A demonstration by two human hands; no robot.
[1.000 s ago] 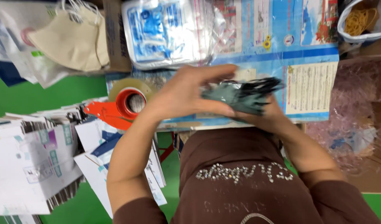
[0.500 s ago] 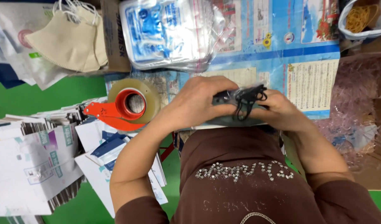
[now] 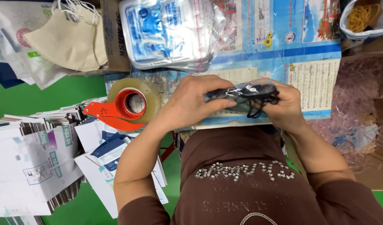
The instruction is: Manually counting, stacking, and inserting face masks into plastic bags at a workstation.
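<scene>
Frame centre: left hand (image 3: 195, 102) and right hand (image 3: 289, 106) both pinching dark folded mask with black ear loops in clear plastic bag (image 3: 241, 98). Red tape dispenser (image 3: 120, 108) left, beside.

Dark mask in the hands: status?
Left hand and right hand both grip dark mask, in clear wrap, above blue sheet. Tape dispenser sits beside left hand, apart.
</scene>
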